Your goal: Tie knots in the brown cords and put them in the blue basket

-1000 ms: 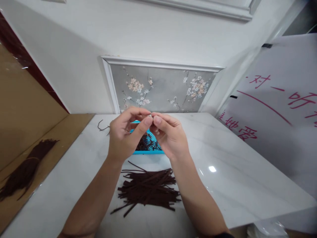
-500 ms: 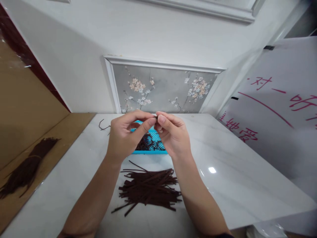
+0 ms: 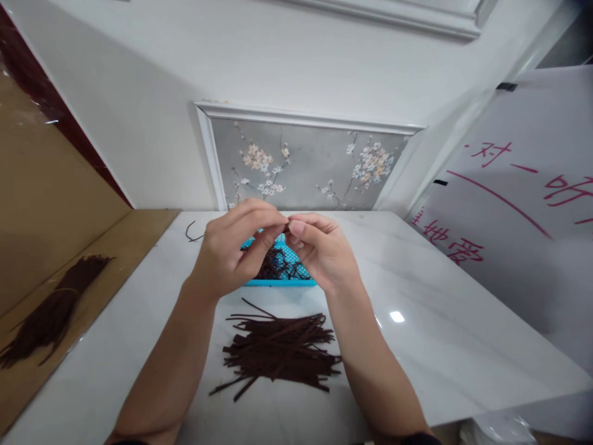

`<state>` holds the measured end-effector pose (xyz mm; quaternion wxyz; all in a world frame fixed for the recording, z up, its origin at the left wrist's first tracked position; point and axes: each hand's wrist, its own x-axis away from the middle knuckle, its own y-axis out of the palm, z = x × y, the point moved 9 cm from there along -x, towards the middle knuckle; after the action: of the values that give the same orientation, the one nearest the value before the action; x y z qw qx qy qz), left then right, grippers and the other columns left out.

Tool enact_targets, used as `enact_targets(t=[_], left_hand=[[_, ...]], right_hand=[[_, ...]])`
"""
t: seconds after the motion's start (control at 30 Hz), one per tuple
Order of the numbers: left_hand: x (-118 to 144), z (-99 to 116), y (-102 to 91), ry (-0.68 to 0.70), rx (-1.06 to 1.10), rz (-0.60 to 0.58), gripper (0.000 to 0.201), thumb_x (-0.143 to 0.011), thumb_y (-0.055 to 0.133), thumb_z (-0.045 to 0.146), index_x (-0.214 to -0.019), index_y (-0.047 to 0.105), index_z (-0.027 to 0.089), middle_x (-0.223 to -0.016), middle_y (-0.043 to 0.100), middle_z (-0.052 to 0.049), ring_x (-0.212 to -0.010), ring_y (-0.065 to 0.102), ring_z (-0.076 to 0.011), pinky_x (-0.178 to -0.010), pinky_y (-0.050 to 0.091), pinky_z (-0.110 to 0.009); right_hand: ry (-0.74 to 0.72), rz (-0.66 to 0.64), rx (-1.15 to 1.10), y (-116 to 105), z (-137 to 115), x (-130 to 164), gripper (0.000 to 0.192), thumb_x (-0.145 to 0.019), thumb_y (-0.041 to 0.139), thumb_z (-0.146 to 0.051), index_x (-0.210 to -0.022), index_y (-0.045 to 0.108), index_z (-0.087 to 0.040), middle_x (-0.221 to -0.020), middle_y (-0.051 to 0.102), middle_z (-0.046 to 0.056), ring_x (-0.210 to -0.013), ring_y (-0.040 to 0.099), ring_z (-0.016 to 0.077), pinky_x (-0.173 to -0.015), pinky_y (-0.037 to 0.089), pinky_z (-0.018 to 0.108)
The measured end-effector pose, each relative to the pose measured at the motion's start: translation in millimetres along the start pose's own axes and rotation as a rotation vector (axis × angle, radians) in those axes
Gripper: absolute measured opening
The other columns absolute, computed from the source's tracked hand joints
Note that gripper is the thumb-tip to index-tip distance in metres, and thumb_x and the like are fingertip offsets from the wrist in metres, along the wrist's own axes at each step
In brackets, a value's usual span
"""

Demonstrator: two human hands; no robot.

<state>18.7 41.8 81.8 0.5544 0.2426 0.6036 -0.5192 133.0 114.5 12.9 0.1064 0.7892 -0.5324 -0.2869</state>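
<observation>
Both hands, left [image 3: 227, 253] and right [image 3: 322, 250], pinch a small dark strip [image 3: 286, 229] at frame centre; its axis is unclear. They have shifted slightly rightward.

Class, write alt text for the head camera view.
Two hands, left hand and right hand, pinch a small dark piece together above a blue basket. Dark brown strips lie piled on the white marble table.

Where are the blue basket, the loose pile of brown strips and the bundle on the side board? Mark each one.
blue basket [image 3: 282, 282]: head view, its near rim.
loose pile of brown strips [image 3: 278, 352]: head view, the pile's middle.
bundle [image 3: 49, 315]: head view, its thick middle.
</observation>
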Motion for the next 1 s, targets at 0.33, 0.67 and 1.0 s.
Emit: enact_targets(t=[0.33, 0.67, 1.0], left_hand=[[20, -22, 17.8, -0.609, 0.124, 0.026, 0.025, -0.098, 0.05, 0.044, -0.091, 0.057, 0.02, -0.077, 0.057, 0.0, -0.064, 0.056, -0.0102, -0.056, 0.051, -0.021], [30, -31, 35.2, -0.829, 0.489, -0.01, 0.034, -0.096, 0.049, 0.053, -0.086, 0.054, 0.021, -0.064, 0.056, 0.002, -0.048, 0.054, -0.0098, -0.042, 0.048, -0.021], [12, -16, 24.1, -0.341, 0.395, 0.008, 0.012, -0.093, 0.06, 0.03, -0.102, 0.059, 0.022, -0.09, 0.06, -0.003, -0.077, 0.062, -0.0121, -0.053, 0.055, -0.018]], right_hand=[[-0.144, 0.013, 0.1, 0, -14, 5, 0.012, -0.067, 0.086, -0.028, -0.075, 0.077, -0.027, -0.072, 0.074, -0.003, -0.067, 0.067, 0.0126, -0.071, 0.058, 0.03], [-0.376, 0.11, 0.365, 3, -37, 16, 0.009, -0.072, 0.081, -0.024, -0.078, 0.074, -0.025, -0.071, 0.072, -0.003, -0.063, 0.064, 0.0121, -0.059, 0.055, 0.027], [-0.484, 0.142, 0.327, 0, -49, 25, 0.009, -0.074, 0.08, -0.023, -0.08, 0.074, -0.026, -0.078, 0.075, -0.002, -0.069, 0.068, 0.0126, -0.064, 0.058, 0.028]])
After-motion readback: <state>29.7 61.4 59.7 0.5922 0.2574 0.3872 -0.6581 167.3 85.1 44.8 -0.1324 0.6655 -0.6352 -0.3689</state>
